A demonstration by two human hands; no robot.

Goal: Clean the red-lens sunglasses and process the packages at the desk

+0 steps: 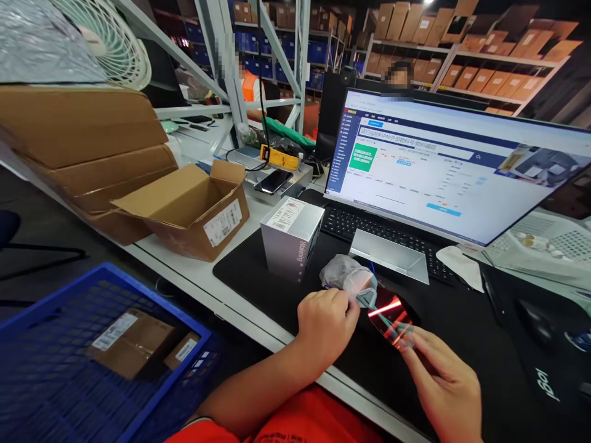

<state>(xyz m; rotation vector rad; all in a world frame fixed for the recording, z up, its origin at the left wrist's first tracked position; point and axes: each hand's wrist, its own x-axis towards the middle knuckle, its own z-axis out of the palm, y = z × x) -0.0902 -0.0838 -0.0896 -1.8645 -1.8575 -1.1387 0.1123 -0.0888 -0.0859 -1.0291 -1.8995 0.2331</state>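
Observation:
My left hand [325,320] is closed in a fist on the edge of a translucent grey pouch [344,272]. A curved, shiny red mirrored lens [390,315] tilts just right of the pouch, its left end close to the pouch's mouth. My right hand [443,375] pinches the lens at its lower right end between thumb and fingers. Whether a frame goes with the lens I cannot tell. Beyond my left hand a silver-grey box [290,237] with a white label stands upright on the black desk mat [258,295].
A silver open tray-like piece [392,252] leans by the keyboard [346,226], under a lit monitor [443,166]. An open cardboard box [203,212] stands left. Below the desk edge, a blue crate [106,274] holds cartons. A mouse [534,321] lies right. Two people are behind.

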